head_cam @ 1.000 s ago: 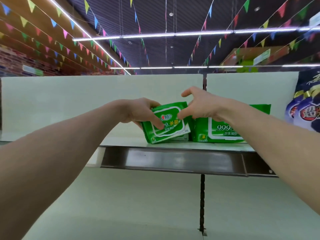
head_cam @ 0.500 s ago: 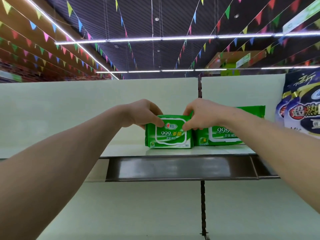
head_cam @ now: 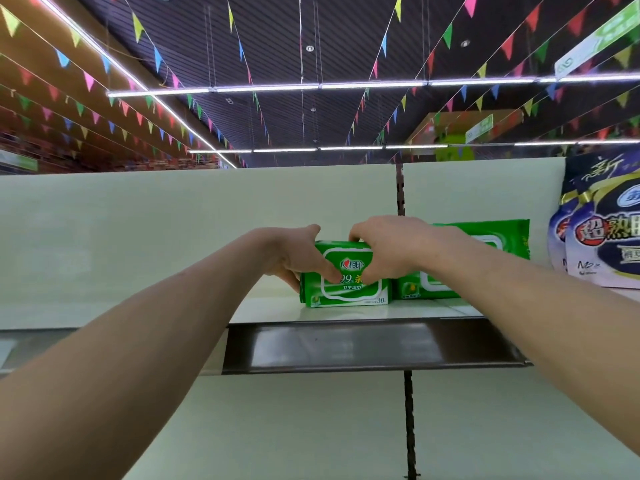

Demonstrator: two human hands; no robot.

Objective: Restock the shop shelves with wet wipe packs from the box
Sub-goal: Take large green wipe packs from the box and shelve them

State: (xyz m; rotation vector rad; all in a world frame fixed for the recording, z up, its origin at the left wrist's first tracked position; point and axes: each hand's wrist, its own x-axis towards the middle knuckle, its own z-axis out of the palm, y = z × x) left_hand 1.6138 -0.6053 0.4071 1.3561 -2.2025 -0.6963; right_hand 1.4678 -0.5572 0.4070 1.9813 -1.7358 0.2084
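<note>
Near first: two bare forearms reach up. The left hand (head_cam: 294,258) wraps the end and the right hand (head_cam: 388,251) pinches the top of the green plastic wet wipe pack (head_cam: 346,294), thumbs on its face. Tilted a second ago, it now stands square on the pale metal shelf (head_cam: 270,313), just beside another green wipe pack (head_cam: 491,237). Placement looks nearly done.

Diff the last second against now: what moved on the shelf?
The held wet wipe pack went from tilted to standing upright on the shelf. The right hand closed from spread fingers to gripping its top; the left hand kept its hold. The neighbouring pack and purple bags stayed put.
</note>
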